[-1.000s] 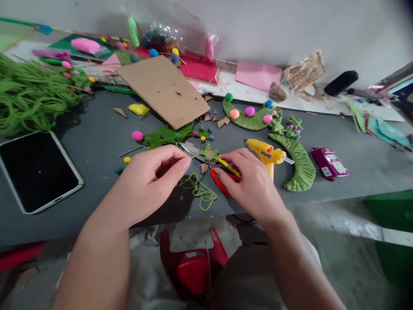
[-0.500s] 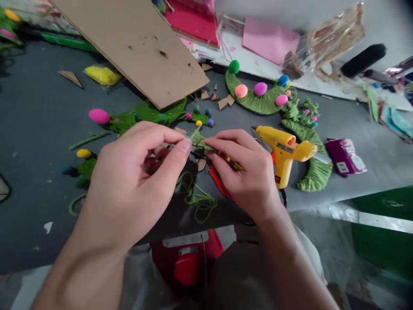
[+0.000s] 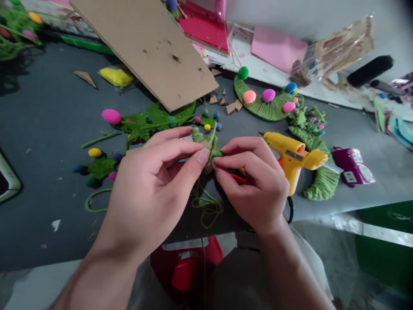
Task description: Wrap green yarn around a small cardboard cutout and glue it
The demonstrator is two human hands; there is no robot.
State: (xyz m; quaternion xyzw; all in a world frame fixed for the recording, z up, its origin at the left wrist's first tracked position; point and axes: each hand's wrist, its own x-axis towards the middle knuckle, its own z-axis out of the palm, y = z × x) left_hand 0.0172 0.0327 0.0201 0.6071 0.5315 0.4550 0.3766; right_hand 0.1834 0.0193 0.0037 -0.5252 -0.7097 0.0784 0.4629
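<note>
Between my two hands is a small cardboard piece (image 3: pixel 217 152), partly wrapped in green yarn, with a bare brown tip at its lower end. The thumb and index finger of my left hand (image 3: pixel 155 185) pinch a strand of green yarn at the piece's left side. From the right, my right hand (image 3: pixel 258 185) grips the piece by its edge with closed fingertips. Loose green yarn (image 3: pixel 208 206) lies in loops below them. A yellow glue gun (image 3: pixel 284 155) rests just right of my right hand. Something red is partly hidden under that hand.
A large cardboard sheet (image 3: pixel 148 51) lies at the back, with cardboard scraps (image 3: pixel 230 107) beside it. Green yarn-wrapped crescents (image 3: pixel 269 105) with coloured balls are at the right. Left are a ball-trimmed green star (image 3: pixel 101 168), a yellow packet (image 3: pixel 116 77) and a phone-like device (image 3: pixel 8 178).
The yarn-wrapped piece has come up into clearer view between my fingers, and my left hand has shifted right along with the strand. The whole view has swung slightly left.
</note>
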